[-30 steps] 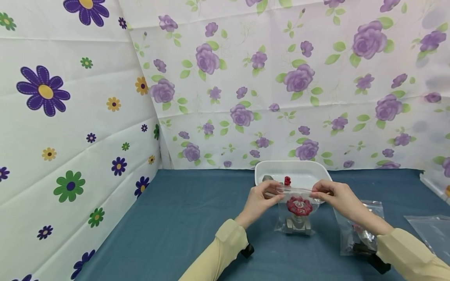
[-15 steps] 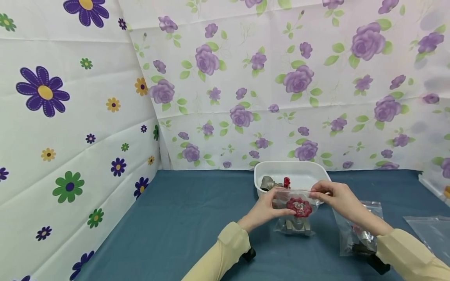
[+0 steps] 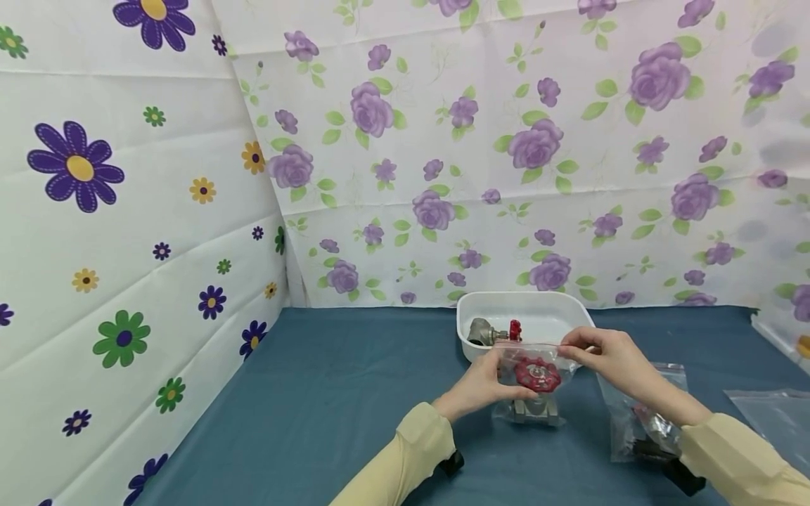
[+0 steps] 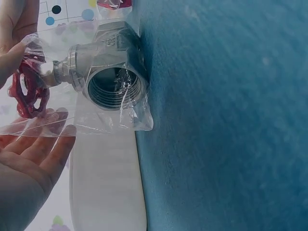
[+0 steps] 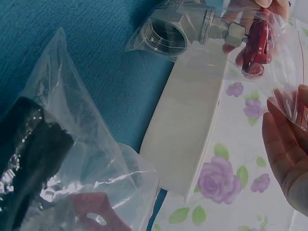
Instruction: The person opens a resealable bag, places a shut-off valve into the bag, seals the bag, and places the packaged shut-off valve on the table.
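Left hand curls round the valve through its bag; right hand pinches the lip. Sealing it, I'd guess, though closure's unclear; next calls for pressing along.

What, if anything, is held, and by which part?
The clear bag with a valve inside: the right hand pinches its top edge; the left hand holds its left side beside the red handwheel.

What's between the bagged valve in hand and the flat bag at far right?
In the head view, a second, filled clear bag lies on the blue cloth between valve and flat bag, partly hidden by the right arm.
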`<state>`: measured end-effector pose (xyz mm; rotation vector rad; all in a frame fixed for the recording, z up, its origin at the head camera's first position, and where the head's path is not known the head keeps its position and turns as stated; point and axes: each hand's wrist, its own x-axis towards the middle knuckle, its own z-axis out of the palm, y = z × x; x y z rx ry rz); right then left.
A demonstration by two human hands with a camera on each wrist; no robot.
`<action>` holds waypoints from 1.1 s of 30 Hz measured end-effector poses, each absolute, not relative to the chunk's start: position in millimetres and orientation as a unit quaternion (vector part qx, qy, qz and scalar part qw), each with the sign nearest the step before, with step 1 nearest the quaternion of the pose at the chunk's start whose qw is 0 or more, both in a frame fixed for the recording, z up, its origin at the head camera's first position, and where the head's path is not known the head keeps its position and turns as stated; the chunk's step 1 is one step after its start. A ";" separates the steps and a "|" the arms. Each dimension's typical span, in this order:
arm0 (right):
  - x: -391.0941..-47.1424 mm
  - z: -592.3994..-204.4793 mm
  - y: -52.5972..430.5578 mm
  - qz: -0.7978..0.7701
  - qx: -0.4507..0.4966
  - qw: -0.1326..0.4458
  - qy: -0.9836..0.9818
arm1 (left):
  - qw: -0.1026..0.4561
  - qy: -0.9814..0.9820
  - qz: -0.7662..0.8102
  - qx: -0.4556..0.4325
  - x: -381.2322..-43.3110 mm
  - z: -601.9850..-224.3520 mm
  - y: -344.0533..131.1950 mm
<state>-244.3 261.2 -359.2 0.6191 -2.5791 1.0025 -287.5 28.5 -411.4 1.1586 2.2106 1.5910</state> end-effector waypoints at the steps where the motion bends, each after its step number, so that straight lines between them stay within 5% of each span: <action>1: -243.7 -358.7 261.9 0.348 0.212 0.151 -0.901 | 0.089 0.744 0.535 0.390 -287.0 -411.3 29.1; 33: -228.5 -349.0 329.3 0.294 0.125 0.173 -0.932 | 0.008 0.776 0.489 0.397 -281.5 -412.5 35.8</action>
